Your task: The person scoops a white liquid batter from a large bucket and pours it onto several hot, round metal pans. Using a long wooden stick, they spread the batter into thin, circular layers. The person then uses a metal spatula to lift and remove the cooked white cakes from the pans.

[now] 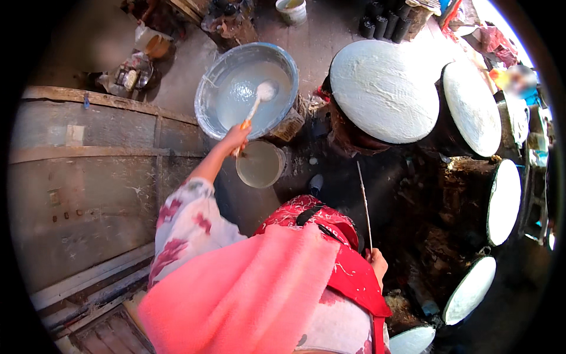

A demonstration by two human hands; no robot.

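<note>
My left hand (236, 139) is closed round the handle of a ladle (254, 108). The ladle's whitish round head is over the pale liquid in a large blue-grey basin (199, 94); whether it dips in is hard to tell. Just below that hand stands a smaller bucket (282, 166) of cloudy liquid. At my right side, my right hand (379, 266) grips the lower end of a long thin stick (364, 197), which points up and away from me. Ahead on the right, a wide round griddle (383, 91) is covered with a white layer.
Several more white-topped round griddles curve down my right side, including one upright-looking one (504, 202). A wooden-framed panel (88, 177) runs along the left. Beyond the basin are a white bucket (292, 10) and dark cylinders (380, 26). A blurred person (520, 79) is at far right.
</note>
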